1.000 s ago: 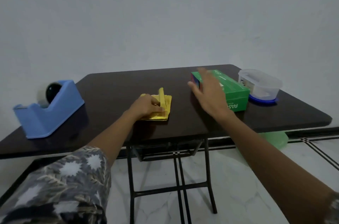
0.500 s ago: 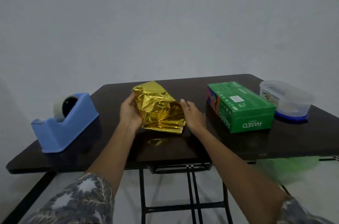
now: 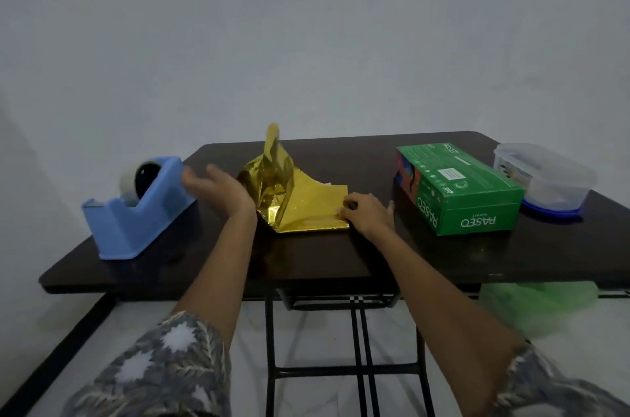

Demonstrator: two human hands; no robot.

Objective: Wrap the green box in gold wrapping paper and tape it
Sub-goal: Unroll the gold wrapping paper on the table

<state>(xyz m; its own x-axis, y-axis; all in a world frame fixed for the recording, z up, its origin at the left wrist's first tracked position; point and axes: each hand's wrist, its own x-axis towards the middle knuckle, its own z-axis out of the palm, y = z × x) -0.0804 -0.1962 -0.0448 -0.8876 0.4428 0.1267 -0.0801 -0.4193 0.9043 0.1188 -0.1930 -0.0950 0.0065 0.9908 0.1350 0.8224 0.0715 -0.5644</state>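
Note:
The gold wrapping paper [image 3: 303, 201] lies half unfolded in the middle of the dark table [image 3: 341, 259], one flap standing up at its far left. My right hand [image 3: 366, 213] pinches the paper's right edge against the table. My left hand [image 3: 216, 189] is blurred, open, palm up, just left of the paper and apart from it. The green box [image 3: 456, 193] lies flat to the right of the paper, a short gap from my right hand. A blue tape dispenser [image 3: 136, 212] with a tape roll stands at the table's left.
A clear plastic container [image 3: 545, 177] with a blue base sits at the far right, behind the green box. The table's front edge runs just below my forearms. A white wall rises right behind the table.
The crumpled gold paper has been spread open on the table. My right hand went to its right edge, and my left hand let go and swung out to the left.

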